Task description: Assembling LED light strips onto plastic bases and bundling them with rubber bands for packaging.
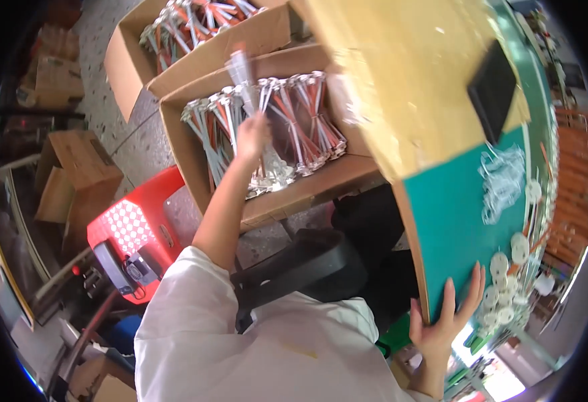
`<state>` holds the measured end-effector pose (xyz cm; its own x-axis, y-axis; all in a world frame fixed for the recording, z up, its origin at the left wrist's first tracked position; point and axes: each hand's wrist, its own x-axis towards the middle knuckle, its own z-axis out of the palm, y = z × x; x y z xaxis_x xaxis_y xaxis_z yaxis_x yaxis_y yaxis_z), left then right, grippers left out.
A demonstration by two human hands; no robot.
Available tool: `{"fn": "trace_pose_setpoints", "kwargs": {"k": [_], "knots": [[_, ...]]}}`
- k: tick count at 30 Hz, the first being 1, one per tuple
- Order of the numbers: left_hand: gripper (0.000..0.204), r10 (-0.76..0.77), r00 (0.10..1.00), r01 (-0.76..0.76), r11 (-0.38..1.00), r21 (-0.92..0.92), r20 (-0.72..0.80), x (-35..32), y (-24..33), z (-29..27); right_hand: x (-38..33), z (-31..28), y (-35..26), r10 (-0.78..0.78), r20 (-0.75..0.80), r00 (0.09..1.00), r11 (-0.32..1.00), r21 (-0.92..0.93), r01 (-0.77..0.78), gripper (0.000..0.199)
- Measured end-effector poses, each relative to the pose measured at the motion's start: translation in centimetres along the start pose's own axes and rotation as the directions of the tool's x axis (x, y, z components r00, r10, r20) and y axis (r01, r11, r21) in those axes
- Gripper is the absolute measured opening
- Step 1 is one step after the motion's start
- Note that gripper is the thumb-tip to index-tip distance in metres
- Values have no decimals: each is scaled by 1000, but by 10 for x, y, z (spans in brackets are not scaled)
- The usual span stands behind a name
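My left hand (252, 137) reaches over an open cardboard box (274, 213), its fingers closed around a bundle of grey strips (240, 75). The bundle's upper end is smeared by motion. Inside the box lie more bundles of grey and orange strips (299, 119) with whitish end pieces, some of them tied at the middle. My right hand (447, 313) rests on the edge of a green tabletop (434, 214), fingers spread and holding nothing. Close to it on the table is a group of white round discs (501, 295).
Behind stands a second box (227, 57) of loose strips. On the table are yellowish cardboard (401, 87), a dark flat object (493, 90) and a heap of white string (501, 181). A red plastic stool (143, 228) carries a grey device (123, 268); a black chair (314, 264) is before me.
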<state>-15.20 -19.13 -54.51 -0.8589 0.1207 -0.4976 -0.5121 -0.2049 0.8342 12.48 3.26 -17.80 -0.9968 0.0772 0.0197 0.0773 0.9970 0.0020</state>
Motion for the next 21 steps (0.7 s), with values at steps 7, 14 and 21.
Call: {"fn": "trace_pose_setpoints", "kwargs": {"k": [7,14,21], "knots": [[36,-103,751,-635,157,756,652,-31,39,54,5,7,4,-19,43,999,1000,-8,19,74],[12,-128,445,-855,-355,378,886,70,18,85,24,4,-8,-17,15,1000,1000,-12,17,68],[12,84,205,-838,-500,219,975,227,-155,122,31,1,-20,37,104,994,992,-124,-24,77]]}}
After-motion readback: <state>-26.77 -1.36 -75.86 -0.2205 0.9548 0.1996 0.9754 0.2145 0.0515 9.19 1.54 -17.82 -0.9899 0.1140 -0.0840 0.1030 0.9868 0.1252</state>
